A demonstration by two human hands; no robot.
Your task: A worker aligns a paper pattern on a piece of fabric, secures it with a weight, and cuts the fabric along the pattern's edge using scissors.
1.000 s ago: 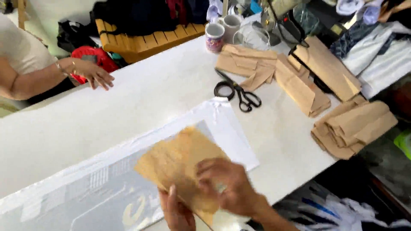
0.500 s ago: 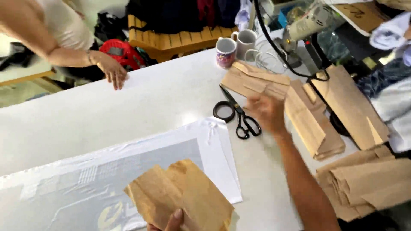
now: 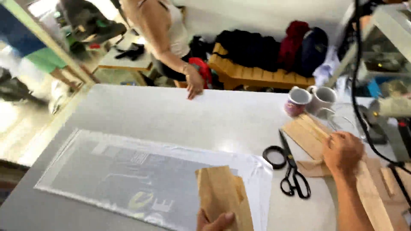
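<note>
My left hand [image 3: 214, 221] shows only its thumb and fingertips at the bottom edge, gripping a folded brown paper piece [image 3: 222, 194] that lies over a clear plastic sheet [image 3: 128, 171] spread on the white table [image 3: 171, 111]. My right hand [image 3: 342, 150] reaches out to the right and rests, fingers curled, on a stack of brown paper pieces [image 3: 308, 132]. Black scissors [image 3: 289, 169] lie just left of that hand.
Another person's hand [image 3: 195, 85] rests on the table's far edge. Two mugs [image 3: 308, 100] stand at the far right. A black cable [image 3: 359, 98] and a machine sit at the right. A wooden bench [image 3: 252, 72] with dark clothes stands behind.
My view has swung left and up. My right hand has left the folded piece and now rests on the paper stack by the scissors. My left hand keeps hold of the folded piece.
</note>
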